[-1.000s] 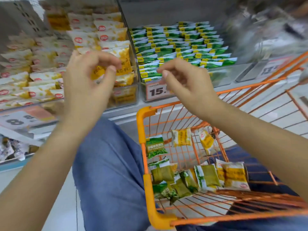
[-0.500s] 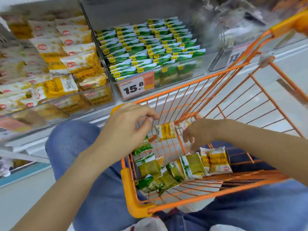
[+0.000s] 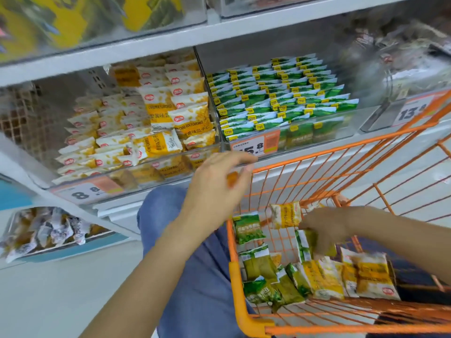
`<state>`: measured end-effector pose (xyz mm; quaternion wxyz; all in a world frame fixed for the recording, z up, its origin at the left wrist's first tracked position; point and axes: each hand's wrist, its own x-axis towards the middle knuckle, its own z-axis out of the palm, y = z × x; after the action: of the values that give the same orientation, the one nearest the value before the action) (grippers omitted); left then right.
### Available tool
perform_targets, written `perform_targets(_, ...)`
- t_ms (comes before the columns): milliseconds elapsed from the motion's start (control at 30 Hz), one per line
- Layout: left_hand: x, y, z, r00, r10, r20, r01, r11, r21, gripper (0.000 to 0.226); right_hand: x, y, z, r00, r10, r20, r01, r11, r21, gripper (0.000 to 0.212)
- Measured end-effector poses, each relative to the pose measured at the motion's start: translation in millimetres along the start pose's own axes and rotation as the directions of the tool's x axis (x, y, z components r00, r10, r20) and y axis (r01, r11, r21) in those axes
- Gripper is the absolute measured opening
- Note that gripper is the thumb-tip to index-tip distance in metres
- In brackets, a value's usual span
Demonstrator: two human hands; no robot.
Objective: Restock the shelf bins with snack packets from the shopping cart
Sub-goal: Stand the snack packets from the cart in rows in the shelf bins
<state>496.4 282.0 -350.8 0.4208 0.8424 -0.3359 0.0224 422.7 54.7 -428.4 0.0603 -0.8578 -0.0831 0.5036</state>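
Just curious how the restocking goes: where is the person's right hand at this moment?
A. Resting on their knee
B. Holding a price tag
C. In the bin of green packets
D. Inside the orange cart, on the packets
D: the right hand is down inside the orange cart, fingers curled round a green packet among the loose snacks.

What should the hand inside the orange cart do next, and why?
Probably lift out the green packet that the right hand seems to be gripping in the cart and carry it to the bin of green packets on the shelf. The packet's colour matches that bin, and the left hand hovers by the cart's rim, apparently empty.
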Motion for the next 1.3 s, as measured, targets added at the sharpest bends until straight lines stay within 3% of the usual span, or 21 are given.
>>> perform_targets(67,4.4,-20.0,-28.0,0.975,-0.058,-0.215,0.08,0.992,0.094,0.022,-11.1,-1.8,-20.8,0.998,-0.04,-0.052,0.044,0.996,0.075,0.05)
perform_targets(167,8.4,-60.8,-69.2,0.897,-0.202,-0.392,0.327,0.901,0.284,0.038,-26.3,-14.1,-57.1,0.986,-0.105,-0.129,0.132,0.967,0.22,0.039)
perform_targets(233,8.0,-84.5,-90.1,0.828,-0.341,-0.446,0.516,0.776,0.364,0.052,-34.7,-23.6,-73.4,0.964,-0.167,-0.205,0.225,0.927,0.299,0.038)
perform_targets(300,8.9,-95.9,-98.9,0.78,-0.468,-0.414,0.61,0.714,0.342,0.056,-41.4,-35.4,-85.0,0.938,-0.228,-0.262,0.316,0.872,0.373,0.03)
perform_targets(367,13.2,-97.7,-100.3,0.8,-0.495,-0.339,0.594,0.73,0.338,0.054,-45.8,-50.6,-94.2,0.908,-0.258,-0.329,0.393,0.795,0.462,0.025)
perform_targets(467,25.0,-93.7,-101.9,0.895,-0.417,-0.159,0.441,0.773,0.456,0.065,-45.6,-74.7,-101.7,0.842,-0.244,-0.482,0.51,0.653,0.56,0.026)
perform_targets(600,40.7,-88.9,-113.3,0.855,-0.516,0.053,0.443,0.781,0.44,0.075,-46.1,-101.1,-113.1,0.754,-0.172,-0.634,0.61,0.54,0.58,0.032)
perform_targets(767,47.7,-91.4,-129.2,0.813,-0.572,0.108,0.508,0.789,0.346,0.052,-31.7,-111.5,-125.1,0.6,-0.035,-0.799,0.7,0.508,0.503,0.006)
perform_targets(833,46.0,-92.3,-132.4,0.837,-0.541,0.087,0.507,0.824,0.252,0.04,-24.8,-108.6,-125.7,0.508,0.023,-0.861,0.748,0.483,0.454,0.017)
perform_targets(900,42.2,-93.8,-133.7,0.853,-0.52,0.034,0.512,0.848,0.139,0.031,-19.4,-105.8,-123.2,0.388,0.026,-0.921,0.748,0.575,0.331,0.032)
perform_targets(967,38.9,-96.0,-133.7,0.86,-0.51,-0.012,0.509,0.859,0.053,0.031,-11.5,-103.6,-119.4,0.328,0.019,-0.945,0.697,0.67,0.255,0.04)
perform_targets(1033,37.7,-97.4,-133.8,0.871,-0.485,-0.073,0.483,0.874,-0.048,0.037,-4.5,-101.9,-115.7,0.35,0.016,-0.937,0.693,0.668,0.27,0.029)
perform_targets(1100,41.3,-96.0,-134.7,0.876,-0.448,-0.178,0.426,0.892,-0.151,0.043,0.2,-99.3,-115.2,0.381,0.059,-0.923,0.735,0.586,0.341,0.013)
perform_targets(1167,51.0,-91.8,-133.7,0.886,-0.381,-0.265,0.358,0.924,-0.133,0.043,0.6,-97.8,-116.9,0.388,0.086,-0.918,0.766,0.523,0.373,0.018)
perform_targets(1233,63.4,-87.0,-128.4,0.914,-0.309,-0.262,0.3,0.951,-0.075,0.039,4.3,-94.9,-116.5,0.401,0.091,-0.911,0.749,0.54,0.384,0.006)
perform_targets(1300,76.3,-88.4,-118.8,0.944,-0.255,-0.207,0.26,0.966,-0.004,0.036,3.3,-94.1,-116.1,0.398,0.084,-0.914,0.729,0.576,0.37,0.024)
